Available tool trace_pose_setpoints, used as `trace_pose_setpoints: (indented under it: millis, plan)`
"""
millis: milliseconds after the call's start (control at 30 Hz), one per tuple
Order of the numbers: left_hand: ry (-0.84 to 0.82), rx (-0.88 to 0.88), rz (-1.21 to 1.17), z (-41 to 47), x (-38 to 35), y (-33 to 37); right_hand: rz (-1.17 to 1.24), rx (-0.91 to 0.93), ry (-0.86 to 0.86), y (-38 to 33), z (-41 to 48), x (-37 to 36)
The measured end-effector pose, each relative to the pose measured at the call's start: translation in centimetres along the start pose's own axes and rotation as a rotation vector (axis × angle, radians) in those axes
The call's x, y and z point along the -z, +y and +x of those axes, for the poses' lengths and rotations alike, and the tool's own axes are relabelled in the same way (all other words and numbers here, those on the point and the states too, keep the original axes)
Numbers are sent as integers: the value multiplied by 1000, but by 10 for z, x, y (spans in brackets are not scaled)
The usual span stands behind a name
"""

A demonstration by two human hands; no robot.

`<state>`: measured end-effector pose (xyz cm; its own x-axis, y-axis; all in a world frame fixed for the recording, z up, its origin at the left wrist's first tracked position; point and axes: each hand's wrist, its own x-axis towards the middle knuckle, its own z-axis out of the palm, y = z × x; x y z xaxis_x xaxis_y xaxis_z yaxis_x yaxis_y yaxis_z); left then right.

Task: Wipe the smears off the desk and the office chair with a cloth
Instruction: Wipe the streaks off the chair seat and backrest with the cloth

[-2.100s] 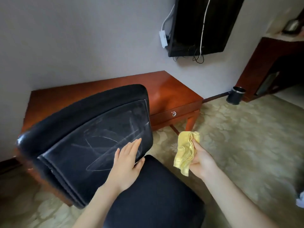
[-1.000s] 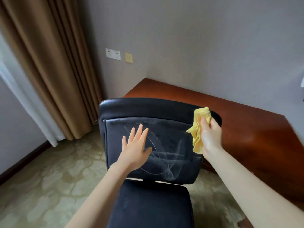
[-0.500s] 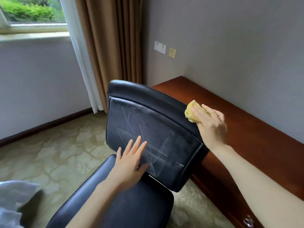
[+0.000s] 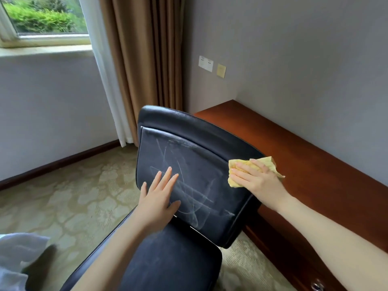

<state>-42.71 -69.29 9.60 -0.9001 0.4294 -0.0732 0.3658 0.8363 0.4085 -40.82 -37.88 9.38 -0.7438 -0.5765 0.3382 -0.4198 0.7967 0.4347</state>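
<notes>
Streaking the black chair back (image 4: 201, 164), pale smears (image 4: 190, 203) beside flat left fingers (image 4: 164, 179); right fingers (image 4: 247, 168) straight, pressing yellow cloth (image 4: 270, 162).

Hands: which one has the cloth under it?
The right hand, flat on the yellow cloth at the edge of the chair back; the left hand rests bare on it.

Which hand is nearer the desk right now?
Right. The right hand presses the yellow cloth on the chair back at its edge beside the desk; the left hand rests flat lower left, farther away.
</notes>
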Motion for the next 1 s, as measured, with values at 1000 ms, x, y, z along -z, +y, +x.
trace_pose_setpoints:
  millis: [1000]
  plan:
    - [334, 334, -223, 138, -5, -79, -75, 403, -52, -17, 304, -96]
